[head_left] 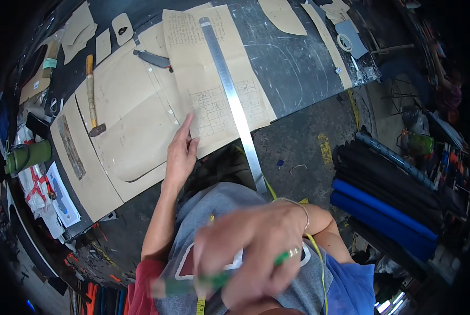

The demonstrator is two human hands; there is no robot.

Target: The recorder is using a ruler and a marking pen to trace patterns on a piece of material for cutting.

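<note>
My left hand [181, 152] lies flat on a tan paper pattern sheet [209, 89] at the table's near edge, its index finger pointing at a drawn grid. A long steel ruler [234, 105] runs down that sheet and sticks out past the table edge. My right hand [256, 247] is raised close to the camera and blurred, with its fingers closed around a green pen [193, 286]. A ring and a thin bracelet show on that hand. A yellow tape measure [319, 262] hangs round my neck.
A hammer [92, 97] rests on large tan card patterns [125, 121]. A green bottle [28, 156] stands at the table's left end, a knife [152, 59] and a tape roll [344, 42] lie further back. Rolls of black and blue fabric [387, 205] lie on the floor at right.
</note>
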